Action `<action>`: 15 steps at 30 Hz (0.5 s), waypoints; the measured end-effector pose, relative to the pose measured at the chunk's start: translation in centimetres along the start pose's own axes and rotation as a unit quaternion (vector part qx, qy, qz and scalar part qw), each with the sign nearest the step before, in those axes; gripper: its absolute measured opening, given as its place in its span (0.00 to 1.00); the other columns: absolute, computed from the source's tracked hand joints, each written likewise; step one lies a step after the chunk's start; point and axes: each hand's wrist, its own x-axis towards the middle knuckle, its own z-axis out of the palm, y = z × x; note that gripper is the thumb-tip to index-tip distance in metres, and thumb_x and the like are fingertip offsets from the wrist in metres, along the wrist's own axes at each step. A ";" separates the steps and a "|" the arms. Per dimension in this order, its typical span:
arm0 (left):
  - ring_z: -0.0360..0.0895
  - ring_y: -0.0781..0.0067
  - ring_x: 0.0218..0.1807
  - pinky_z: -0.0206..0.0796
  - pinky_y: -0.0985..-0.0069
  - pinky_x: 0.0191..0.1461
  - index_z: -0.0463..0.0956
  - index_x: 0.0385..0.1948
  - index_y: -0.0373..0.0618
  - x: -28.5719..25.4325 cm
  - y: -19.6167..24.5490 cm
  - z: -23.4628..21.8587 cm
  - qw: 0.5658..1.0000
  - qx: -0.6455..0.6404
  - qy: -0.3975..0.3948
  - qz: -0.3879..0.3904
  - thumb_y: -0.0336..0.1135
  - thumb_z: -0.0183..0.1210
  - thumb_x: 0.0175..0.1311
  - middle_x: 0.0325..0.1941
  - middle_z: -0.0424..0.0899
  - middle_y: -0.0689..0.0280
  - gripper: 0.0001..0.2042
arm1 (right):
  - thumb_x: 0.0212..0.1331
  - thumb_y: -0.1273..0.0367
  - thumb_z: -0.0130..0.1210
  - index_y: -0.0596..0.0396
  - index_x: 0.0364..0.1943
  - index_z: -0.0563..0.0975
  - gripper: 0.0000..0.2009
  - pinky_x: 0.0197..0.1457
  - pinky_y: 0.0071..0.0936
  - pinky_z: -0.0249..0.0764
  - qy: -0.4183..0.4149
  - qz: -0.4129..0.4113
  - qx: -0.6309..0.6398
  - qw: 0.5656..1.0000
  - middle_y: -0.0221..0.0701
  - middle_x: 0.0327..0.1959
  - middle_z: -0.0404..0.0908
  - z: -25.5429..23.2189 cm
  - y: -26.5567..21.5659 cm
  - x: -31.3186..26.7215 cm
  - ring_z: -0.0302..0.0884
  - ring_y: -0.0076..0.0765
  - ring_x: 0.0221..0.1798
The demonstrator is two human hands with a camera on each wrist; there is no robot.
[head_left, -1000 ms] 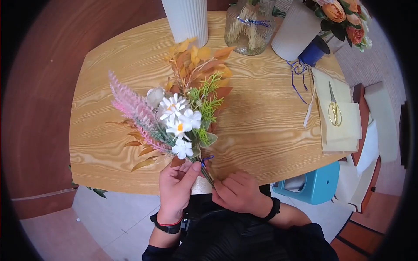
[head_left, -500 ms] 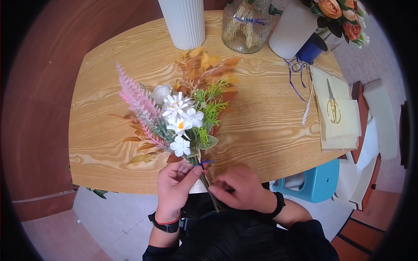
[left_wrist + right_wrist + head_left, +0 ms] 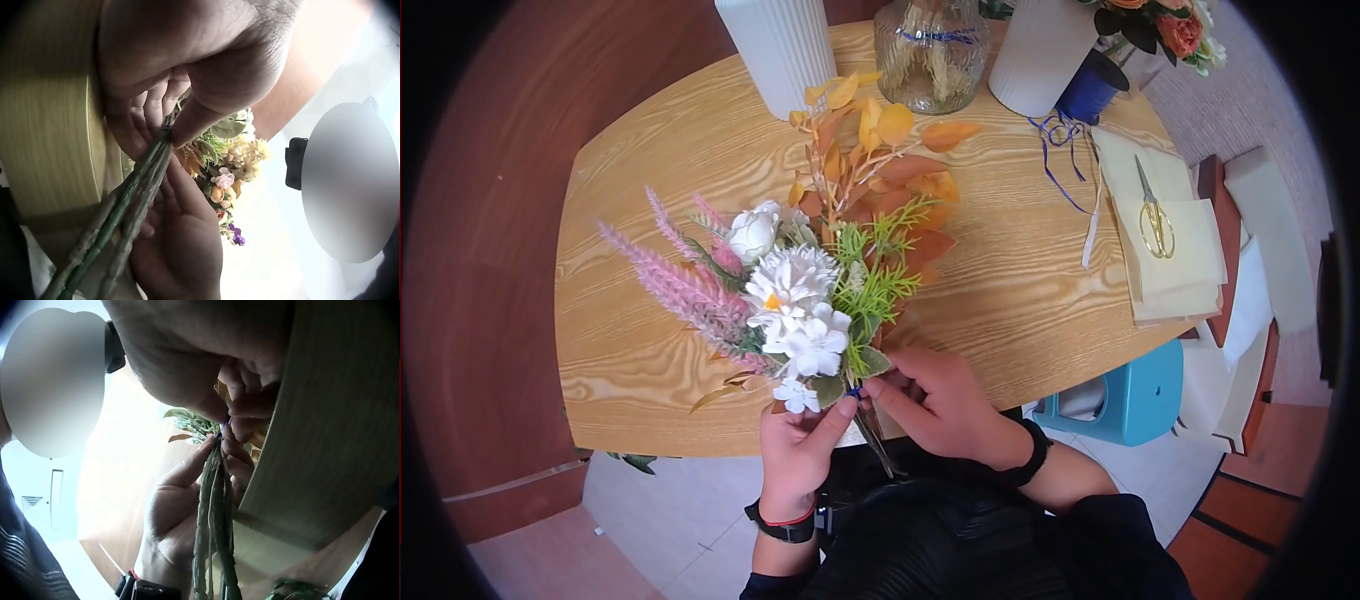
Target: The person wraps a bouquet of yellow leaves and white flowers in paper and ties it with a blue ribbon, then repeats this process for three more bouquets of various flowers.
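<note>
A bouquet of artificial flowers (image 3: 795, 280) leans over the near table edge, with white blooms, pink spikes, green sprigs and orange leaves. My left hand (image 3: 792, 450) grips its bundled stems (image 3: 215, 531) just under the blooms, thumb on top. Around the stems at that spot runs a thin blue ribbon (image 3: 220, 434). My right hand (image 3: 940, 408) pinches the ribbon between thumb and fingertips, close beside the left thumb. Below both hands the stems spread downward in the left wrist view. The left hand's other fingers are partly hidden behind the bouquet in the head view.
Gold-handled scissors (image 3: 1157, 228) lie on pale wrapping sheets (image 3: 1180, 290) at the table's right. Behind stand a white ribbed vase (image 3: 782, 55), a glass vase (image 3: 930, 65), another white vase (image 3: 1040, 55) and a blue ribbon spool (image 3: 1092, 90). A blue stool (image 3: 1145, 395) is below right.
My right hand has moved from the lower stems up to the blue ribbon and pinches it. The bouquet has turned, its white blooms facing up more and its pink spikes swung left.
</note>
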 end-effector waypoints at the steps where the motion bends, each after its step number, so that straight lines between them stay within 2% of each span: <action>1: 0.82 0.69 0.41 0.74 0.74 0.51 0.75 0.46 0.29 0.1 -0.1 -0.2 1.000 0.003 -0.003 -0.001 0.19 0.59 0.62 0.42 0.84 0.55 0.12 | 0.63 0.70 0.57 0.59 0.39 0.78 0.07 0.29 0.25 0.74 -0.004 0.003 0.002 1.000 0.33 0.27 0.82 0.0 0.1 0.0 0.81 0.30 0.25; 4: 0.80 0.69 0.49 0.73 0.69 0.57 0.72 0.52 0.31 0.3 -0.4 -0.8 0.999 0.012 -0.050 0.015 0.18 0.58 0.63 0.49 0.82 0.58 0.16 | 0.62 0.70 0.58 0.59 0.38 0.78 0.07 0.28 0.25 0.73 0.001 -0.007 -0.008 1.000 0.32 0.27 0.82 -0.1 0.2 0.1 0.80 0.30 0.25; 10: 0.78 0.68 0.53 0.70 0.72 0.59 0.72 0.52 0.30 0.3 -1.0 -1.2 0.995 0.029 -0.084 0.046 0.14 0.60 0.59 0.52 0.80 0.57 0.18 | 0.61 0.70 0.58 0.58 0.37 0.78 0.06 0.29 0.25 0.74 0.013 -0.013 -0.016 1.000 0.33 0.27 0.80 -0.1 0.5 0.0 0.81 0.30 0.27; 13: 0.77 0.69 0.54 0.68 0.73 0.60 0.72 0.51 0.30 0.5 -0.3 -0.7 0.992 0.003 -0.112 0.057 0.13 0.60 0.58 0.52 0.80 0.58 0.18 | 0.61 0.70 0.58 0.59 0.37 0.77 0.06 0.30 0.25 0.74 0.009 0.009 0.005 1.000 0.32 0.27 0.80 -0.2 0.6 -0.1 0.81 0.30 0.28; 15: 0.77 0.73 0.49 0.68 0.76 0.56 0.72 0.52 0.30 0.6 -0.1 -0.3 0.993 -0.012 -0.101 0.057 0.14 0.61 0.57 0.48 0.80 0.61 0.19 | 0.61 0.70 0.58 0.60 0.37 0.77 0.06 0.30 0.25 0.74 0.009 0.021 0.008 1.000 0.33 0.27 0.79 -0.3 0.6 -0.1 0.80 0.29 0.28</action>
